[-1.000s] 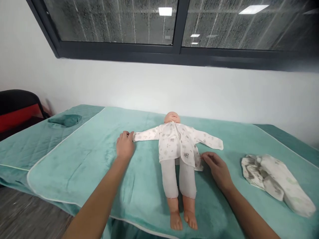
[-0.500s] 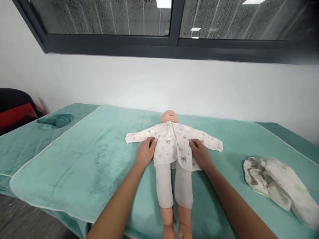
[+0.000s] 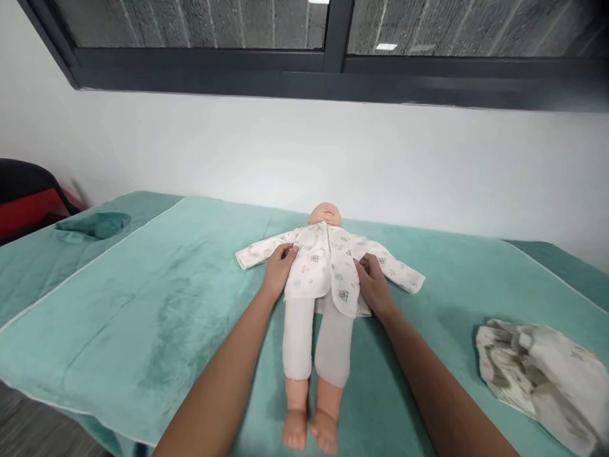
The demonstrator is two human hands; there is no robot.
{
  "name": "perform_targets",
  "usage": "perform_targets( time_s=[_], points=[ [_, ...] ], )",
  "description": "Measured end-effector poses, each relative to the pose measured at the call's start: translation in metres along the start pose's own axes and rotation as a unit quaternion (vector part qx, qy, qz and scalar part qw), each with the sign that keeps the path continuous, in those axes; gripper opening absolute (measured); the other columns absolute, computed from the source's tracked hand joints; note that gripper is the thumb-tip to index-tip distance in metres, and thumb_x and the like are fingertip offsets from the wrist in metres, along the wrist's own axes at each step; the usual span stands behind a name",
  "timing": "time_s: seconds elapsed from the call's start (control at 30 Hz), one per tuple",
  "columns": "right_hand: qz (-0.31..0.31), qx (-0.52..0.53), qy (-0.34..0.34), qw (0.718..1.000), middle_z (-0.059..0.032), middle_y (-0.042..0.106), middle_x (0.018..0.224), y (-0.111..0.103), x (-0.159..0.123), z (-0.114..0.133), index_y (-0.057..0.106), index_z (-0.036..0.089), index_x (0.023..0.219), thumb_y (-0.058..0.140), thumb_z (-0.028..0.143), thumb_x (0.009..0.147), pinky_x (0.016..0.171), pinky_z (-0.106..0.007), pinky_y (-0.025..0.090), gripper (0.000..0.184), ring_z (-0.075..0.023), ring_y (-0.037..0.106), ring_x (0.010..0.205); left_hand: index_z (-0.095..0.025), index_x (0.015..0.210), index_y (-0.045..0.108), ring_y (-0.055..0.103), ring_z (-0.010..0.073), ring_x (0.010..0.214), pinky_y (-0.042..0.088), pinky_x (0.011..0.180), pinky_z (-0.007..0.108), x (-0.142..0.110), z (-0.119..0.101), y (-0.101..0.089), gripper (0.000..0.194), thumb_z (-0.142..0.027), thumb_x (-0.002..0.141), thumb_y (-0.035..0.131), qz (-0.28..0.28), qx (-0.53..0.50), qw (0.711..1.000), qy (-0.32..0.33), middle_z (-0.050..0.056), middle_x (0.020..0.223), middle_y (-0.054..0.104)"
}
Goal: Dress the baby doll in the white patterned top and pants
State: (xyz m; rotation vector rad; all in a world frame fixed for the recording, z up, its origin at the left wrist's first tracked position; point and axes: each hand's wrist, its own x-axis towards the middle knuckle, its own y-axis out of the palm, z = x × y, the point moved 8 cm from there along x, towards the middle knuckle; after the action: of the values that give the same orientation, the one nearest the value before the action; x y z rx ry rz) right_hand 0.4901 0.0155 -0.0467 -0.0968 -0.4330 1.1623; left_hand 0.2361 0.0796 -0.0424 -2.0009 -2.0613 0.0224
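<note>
A baby doll (image 3: pixel 327 214) lies on its back with its head toward the wall. It wears a white printed baby shirt (image 3: pixel 309 266), closed at the upper front and parted lower down, over white legs with bare feet. My left hand (image 3: pixel 280 270) grips the side of the torso through the shirt, below one sleeve. On the opposite side, my right hand (image 3: pixel 375 285) has its thumb and curled fingers around the shirt and torso. Both sleeves stretch outward. Some of my fingertips are hidden behind the cloth.
A teal cover (image 3: pixel 157 279) is spread over the table. Crumpled printed baby clothing (image 3: pixel 537 374) lies at the right. At the left are a teal cloth fold (image 3: pixel 95 225) and a black and red chair (image 3: pixel 31 197). A white wall (image 3: pixel 200 146) and a dark-framed window stand behind.
The doll's legs and feet have swung to the left, and its body has turned slightly between my hands. Both hands keep hold. My view has shifted a little.
</note>
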Motion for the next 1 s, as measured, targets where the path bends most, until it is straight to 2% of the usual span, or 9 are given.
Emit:
perform_targets(
  time_s=[0.1, 0.2, 0.3, 0.4, 0.57, 0.7, 0.8, 0.9, 1.0],
  points=[
    [-0.008, -0.019, 0.013, 1.000, 0.0003, 0.055, 0.079, -0.006, -0.004, 0.003, 0.053, 0.021, 0.084, 0.056, 0.056, 0.082, 0.072, -0.029, 0.040, 0.036, -0.0162, 0.049, 0.075, -0.017, 0.099, 0.068, 0.061, 0.0187, 0.084, 0.046, 0.078, 0.031, 0.002, 0.004, -0.001, 0.028, -0.039, 0.082, 0.060, -0.010, 0.005, 1.000, -0.009, 0.004, 0.090, 0.069],
    [-0.010, -0.012, 0.033, 0.999, 0.0015, 0.054, 0.074, -0.009, -0.008, 0.003, 0.054, 0.021, 0.081, 0.058, 0.056, 0.081, 0.068, -0.029, 0.039, 0.035, -0.0154, 0.048, 0.070, -0.018, 0.097, 0.067, 0.058, 0.0152, 0.073, 0.044, 0.068, 0.027, 0.002, 0.008, -0.007, 0.025, -0.033, 0.079, 0.062, -0.031, -0.070, 0.996, -0.036, 0.002, 0.080, 0.066],
    [-0.019, -0.016, 0.046, 0.999, 0.0020, 0.053, 0.069, -0.010, -0.012, 0.000, 0.055, 0.021, 0.079, 0.058, 0.056, 0.080, 0.064, -0.028, 0.038, 0.036, -0.0152, 0.048, 0.066, -0.017, 0.095, 0.067, 0.056, 0.0133, 0.071, 0.044, 0.066, 0.025, 0.000, 0.008, -0.016, 0.025, -0.031, 0.075, 0.064, -0.075, -0.174, 0.980, -0.056, 0.001, 0.080, 0.065],
    [-0.041, -0.024, 0.055, 0.997, 0.0000, 0.058, 0.074, -0.015, -0.016, 0.000, 0.057, 0.021, 0.083, 0.063, 0.055, 0.077, 0.066, -0.029, 0.041, 0.035, -0.0165, 0.051, 0.069, -0.016, 0.095, 0.066, 0.057, 0.0139, 0.073, 0.046, 0.068, 0.025, -0.002, 0.005, -0.020, 0.028, -0.033, 0.073, 0.066, -0.084, -0.221, 0.969, -0.069, 0.003, 0.084, 0.066],
    [-0.082, -0.066, -0.013, 0.994, -0.0032, 0.062, 0.084, -0.019, -0.017, 0.031, 0.060, 0.021, 0.089, 0.058, 0.050, 0.082, 0.072, -0.031, 0.044, 0.030, -0.0176, 0.054, 0.077, -0.017, 0.095, 0.066, 0.058, 0.0160, 0.077, 0.046, 0.071, 0.027, -0.002, -0.001, -0.016, 0.028, -0.039, 0.079, 0.061, -0.054, -0.109, 0.992, -0.044, 0.003, 0.086, 0.066],
    [-0.004, -0.160, -0.072, 0.985, -0.0044, 0.062, 0.087, 0.013, 0.005, 0.074, 0.057, 0.021, 0.085, 0.050, 0.050, 0.087, 0.071, -0.031, 0.040, 0.029, -0.0181, 0.053, 0.077, -0.018, 0.095, 0.065, 0.059, 0.0180, 0.082, 0.045, 0.078, 0.030, -0.001, 0.000, -0.017, 0.030, -0.044, 0.084, 0.056, -0.041, 0.013, 0.999, -0.017, 0.003, 0.087, 0.067],
    [0.058, -0.269, -0.025, 0.961, -0.0049, 0.060, 0.082, 0.037, 0.032, 0.087, 0.051, 0.022, 0.079, 0.051, 0.055, 0.085, 0.064, -0.031, 0.035, 0.033, -0.0185, 0.050, 0.070, -0.019, 0.099, 0.063, 0.061, 0.0203, 0.085, 0.044, 0.082, 0.033, -0.002, 0.005, -0.021, 0.035, -0.049, 0.086, 0.053, -0.027, 0.069, 0.997, -0.027, 0.004, 0.089, 0.068],
    [0.129, -0.343, 0.020, 0.930, -0.0047, 0.058, 0.073, 0.053, 0.054, 0.090, 0.046, 0.022, 0.070, 0.050, 0.047, 0.085, 0.060, -0.030, 0.031, 0.030, -0.0183, 0.047, 0.063, -0.019, 0.105, 0.063, 0.062, 0.0213, 0.086, 0.045, 0.083, 0.034, -0.006, 0.008, -0.023, 0.034, -0.046, 0.085, 0.055, 0.000, 0.072, 0.997, -0.039, 0.006, 0.091, 0.069],
    [0.181, -0.335, 0.011, 0.925, -0.0039, 0.056, 0.070, 0.058, 0.063, 0.095, 0.042, 0.021, 0.063, 0.048, 0.033, 0.084, 0.059, -0.030, 0.029, 0.025, -0.0168, 0.046, 0.062, -0.017, 0.104, 0.066, 0.063, 0.0204, 0.084, 0.047, 0.079, 0.032, -0.010, 0.005, -0.023, 0.029, -0.036, 0.083, 0.058, 0.011, 0.017, 0.999, -0.049, 0.006, 0.092, 0.070]
  ],
)
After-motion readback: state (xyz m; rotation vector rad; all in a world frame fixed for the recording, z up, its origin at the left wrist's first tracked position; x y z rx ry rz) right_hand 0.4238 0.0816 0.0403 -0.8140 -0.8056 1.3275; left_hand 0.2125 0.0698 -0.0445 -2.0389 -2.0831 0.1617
